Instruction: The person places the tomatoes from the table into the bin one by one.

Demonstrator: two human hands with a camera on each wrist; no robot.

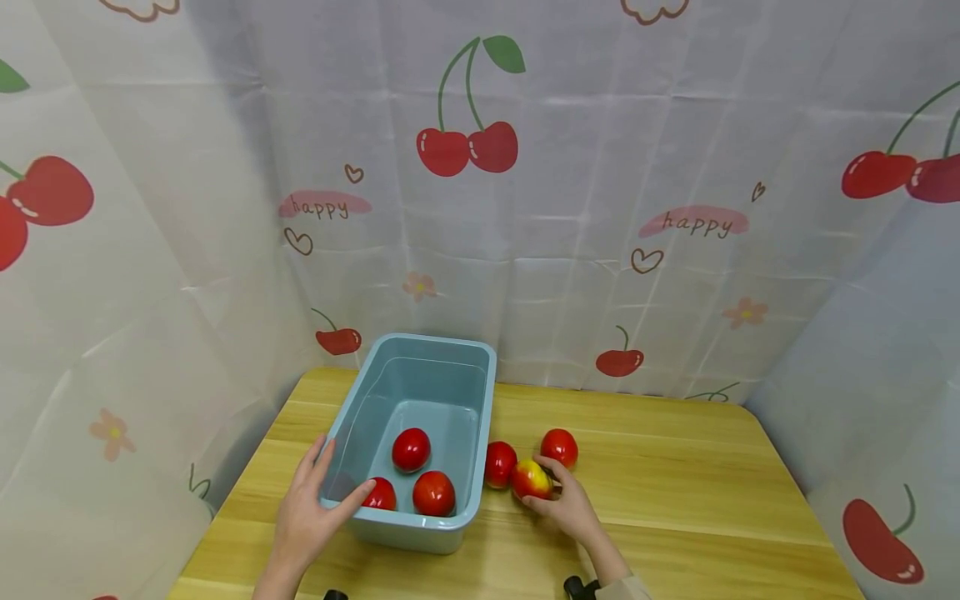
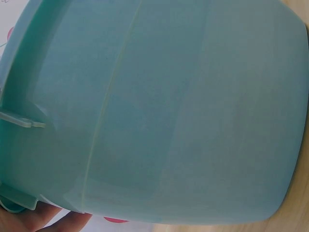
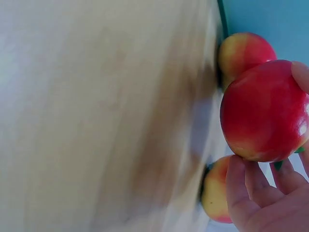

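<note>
My right hand (image 1: 568, 506) holds a red-and-yellow apple (image 1: 532, 480) between thumb and fingers, right of the bin. In the right wrist view the apple (image 3: 265, 111) shows its red side, with bits of green by the fingers. One apple (image 1: 500, 464) lies against the bin's right wall, and another (image 1: 559, 448) sits just behind my hand. My left hand (image 1: 306, 510) rests at the near left corner of the pale blue bin (image 1: 416, 518), fingers spread along the left side and thumb across the front rim. Inside lie three red apples (image 1: 433, 493), one partly hidden by the thumb.
The bin stands on the left part of a wooden table (image 1: 675, 475). A cherry-printed curtain (image 1: 555, 283) encloses the back and both sides. Dark strap ends (image 1: 576, 587) show by the wrists at the bottom.
</note>
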